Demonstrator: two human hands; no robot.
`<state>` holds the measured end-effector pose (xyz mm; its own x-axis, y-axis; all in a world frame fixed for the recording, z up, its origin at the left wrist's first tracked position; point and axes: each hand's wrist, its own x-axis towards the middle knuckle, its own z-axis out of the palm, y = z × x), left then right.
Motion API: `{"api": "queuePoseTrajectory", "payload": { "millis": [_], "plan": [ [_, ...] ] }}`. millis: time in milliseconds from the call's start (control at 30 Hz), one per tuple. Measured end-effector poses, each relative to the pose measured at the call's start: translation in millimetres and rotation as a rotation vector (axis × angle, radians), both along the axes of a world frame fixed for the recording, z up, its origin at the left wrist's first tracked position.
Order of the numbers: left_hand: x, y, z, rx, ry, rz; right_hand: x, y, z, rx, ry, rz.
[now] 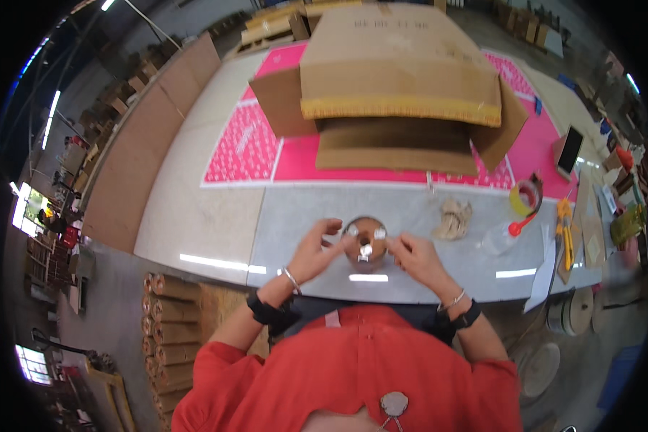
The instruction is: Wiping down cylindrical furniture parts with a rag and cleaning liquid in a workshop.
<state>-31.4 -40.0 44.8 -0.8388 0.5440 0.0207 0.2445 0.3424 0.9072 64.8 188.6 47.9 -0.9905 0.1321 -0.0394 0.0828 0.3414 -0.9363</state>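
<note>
Close to the front edge of the table stands a round, brown, roll-like thing (366, 261) with a dark hole in its middle and small shiny white patches on top. At its left side is my left hand (312, 252), fingers apart and the thumb reaching to its rim. My right hand (416, 258) is at the opposite side, thumb and forefinger pinched together close to the rim. Whatever those fingertips hold is too small to make out. A crumpled beige wad (452, 219) lies beyond my right hand.
A large open cardboard box (403, 79) rests on pink printed sheets (295, 162) farther back. To the right are a tape roll (525, 196), a clear bottle with a red tip (498, 237), a yellow cutter (566, 234) and a phone (570, 151). A wooden board (151, 144) stands along the left.
</note>
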Motion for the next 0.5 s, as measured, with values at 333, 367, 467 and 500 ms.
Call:
{"api": "queuePoseTrajectory", "payload": {
  "millis": [333, 367, 467, 500],
  "plan": [
    [-9, 12, 30, -0.338, 0.264, -0.039, -19, -8, 13, 0.287, 0.088, -0.009],
    [-8, 13, 30, -0.319, 0.38, -0.043, -18, -8, 17, 0.288, 0.081, -0.005],
    [-3, 16, 51, -0.28, 0.481, -0.023, -16, -9, 38, 0.314, 0.115, -0.005],
    [-2, 16, 59, -0.264, 0.472, -0.001, -16, -9, 45, 0.313, 0.141, -0.001]
  ]
}}
